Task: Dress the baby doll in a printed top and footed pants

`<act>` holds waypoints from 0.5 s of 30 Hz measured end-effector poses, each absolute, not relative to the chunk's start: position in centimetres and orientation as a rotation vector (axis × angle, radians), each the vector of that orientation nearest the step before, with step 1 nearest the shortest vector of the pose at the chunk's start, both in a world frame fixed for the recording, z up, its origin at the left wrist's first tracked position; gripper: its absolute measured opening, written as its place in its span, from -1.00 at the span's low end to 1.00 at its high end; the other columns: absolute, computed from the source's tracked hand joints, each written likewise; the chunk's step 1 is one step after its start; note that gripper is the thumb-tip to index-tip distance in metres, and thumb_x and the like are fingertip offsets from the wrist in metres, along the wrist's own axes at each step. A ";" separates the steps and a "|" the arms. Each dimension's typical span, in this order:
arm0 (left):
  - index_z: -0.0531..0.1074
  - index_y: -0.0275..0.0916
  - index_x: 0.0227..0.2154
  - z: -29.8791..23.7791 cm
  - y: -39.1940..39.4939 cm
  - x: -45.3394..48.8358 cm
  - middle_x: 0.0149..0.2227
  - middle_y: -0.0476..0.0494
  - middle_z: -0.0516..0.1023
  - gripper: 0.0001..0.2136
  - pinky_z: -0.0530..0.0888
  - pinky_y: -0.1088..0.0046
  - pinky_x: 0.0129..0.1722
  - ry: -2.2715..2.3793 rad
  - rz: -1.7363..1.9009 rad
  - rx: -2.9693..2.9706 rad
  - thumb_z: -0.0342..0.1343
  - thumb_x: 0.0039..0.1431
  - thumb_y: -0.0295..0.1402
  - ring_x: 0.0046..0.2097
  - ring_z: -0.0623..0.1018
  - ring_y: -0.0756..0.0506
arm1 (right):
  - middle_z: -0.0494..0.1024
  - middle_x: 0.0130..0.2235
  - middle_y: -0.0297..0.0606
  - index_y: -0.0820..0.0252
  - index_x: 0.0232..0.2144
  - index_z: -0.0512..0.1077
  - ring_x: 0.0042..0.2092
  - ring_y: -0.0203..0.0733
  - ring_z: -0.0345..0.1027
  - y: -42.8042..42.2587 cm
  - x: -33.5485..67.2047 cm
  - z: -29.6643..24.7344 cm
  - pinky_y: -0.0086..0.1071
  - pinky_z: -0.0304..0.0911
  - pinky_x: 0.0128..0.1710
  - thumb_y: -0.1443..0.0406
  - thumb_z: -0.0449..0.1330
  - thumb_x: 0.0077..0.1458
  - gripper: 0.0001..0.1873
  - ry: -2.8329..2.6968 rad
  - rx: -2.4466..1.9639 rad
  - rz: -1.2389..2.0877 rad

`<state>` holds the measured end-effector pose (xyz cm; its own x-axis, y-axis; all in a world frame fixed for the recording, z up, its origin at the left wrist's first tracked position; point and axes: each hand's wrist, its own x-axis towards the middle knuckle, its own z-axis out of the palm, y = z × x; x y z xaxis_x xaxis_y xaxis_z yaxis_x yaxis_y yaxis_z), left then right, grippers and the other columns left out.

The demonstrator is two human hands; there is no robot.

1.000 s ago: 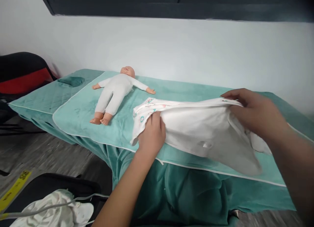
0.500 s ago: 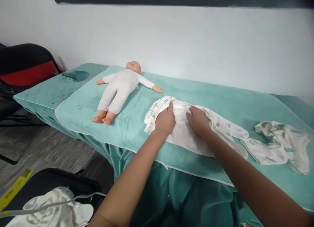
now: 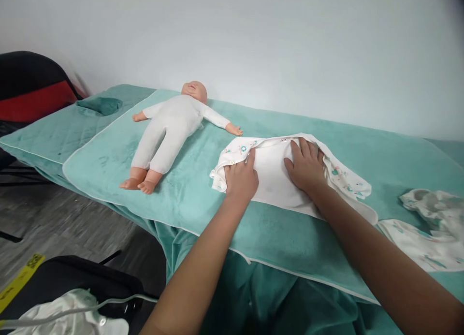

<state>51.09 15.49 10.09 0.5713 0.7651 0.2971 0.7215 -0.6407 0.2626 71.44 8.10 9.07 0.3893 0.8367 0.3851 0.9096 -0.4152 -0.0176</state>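
A white baby garment [image 3: 275, 180] with small teal and pink prints lies spread on the teal towel [image 3: 181, 195] that covers the table. My left hand [image 3: 239, 178] rests flat on its left part, fingers stretched out. My right hand [image 3: 306, 166] lies flat on its middle, fingers spread. Neither hand grips anything. A baby doll [image 3: 170, 129] in a white suit lies on its back to the left of the garment, arms out.
More printed white baby clothes [image 3: 427, 228] lie at the right edge of the table. A dark teal cloth [image 3: 99, 105] sits at the far left. A black and red chair [image 3: 29, 91] stands left. A black bag [image 3: 72, 282] with white cloth lies on the floor.
The garment, held up in both hands a second ago, now lies on the towel. Both hands have let go and press flat on it; my right hand slid slightly away.
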 end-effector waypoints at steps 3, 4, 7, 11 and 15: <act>0.03 -0.14 0.40 10.1 15.5 51.1 0.19 -0.32 0.48 -0.40 0.23 0.03 0.24 1.302 0.615 2.667 -0.09 0.30 -0.44 0.28 0.36 -0.27 | 0.03 0.43 0.09 0.27 0.41 -0.02 0.39 0.32 -0.11 8.1 71.6 8.7 0.29 -0.09 0.27 0.15 -0.07 0.28 -0.28 -1.580 -2.420 -0.485; 0.04 -0.15 0.40 10.1 15.5 51.1 0.20 -0.32 0.47 -0.40 0.23 0.02 0.25 1.307 0.625 2.666 -0.09 0.30 -0.43 0.29 0.35 -0.28 | 0.02 0.43 0.09 0.27 0.42 -0.04 0.39 0.33 -0.11 8.1 71.7 8.6 0.29 -0.09 0.27 0.14 -0.07 0.28 -0.27 -1.586 -2.428 -0.484; 0.09 -0.19 0.38 10.0 15.5 51.2 0.24 -0.36 0.42 -0.42 0.23 -0.02 0.26 1.315 0.646 2.678 -0.09 0.31 -0.41 0.32 0.31 -0.31 | -0.01 0.44 0.08 0.26 0.43 -0.08 0.40 0.33 -0.11 8.2 72.0 8.6 0.31 -0.07 0.26 0.10 -0.11 0.30 -0.25 -1.606 -2.465 -0.445; 0.08 -0.14 0.39 10.1 15.4 51.2 0.24 -0.34 0.42 -0.42 0.28 -0.01 0.23 1.356 0.657 2.653 -0.08 0.31 -0.40 0.30 0.34 -0.32 | -0.03 0.45 0.07 0.26 0.43 -0.10 0.41 0.33 -0.14 8.6 72.3 9.6 0.31 -0.05 0.25 0.07 -0.10 0.29 -0.23 -1.646 -2.482 -0.403; 0.05 -0.13 0.40 10.2 15.2 51.1 0.29 -0.33 0.37 -0.38 0.27 -0.03 0.23 1.395 0.720 2.645 -0.05 0.28 -0.43 0.34 0.28 -0.34 | -0.06 0.45 0.07 0.28 0.42 -0.09 0.41 0.28 -0.18 9.2 71.6 10.6 0.24 -0.05 0.27 0.19 -0.04 0.26 -0.25 -1.663 -2.417 -0.472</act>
<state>51.12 15.20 10.17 0.4794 0.7947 0.3723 0.7638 -0.5867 0.2689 71.57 9.19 10.58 0.3279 0.8769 0.3515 0.9307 -0.3637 0.0390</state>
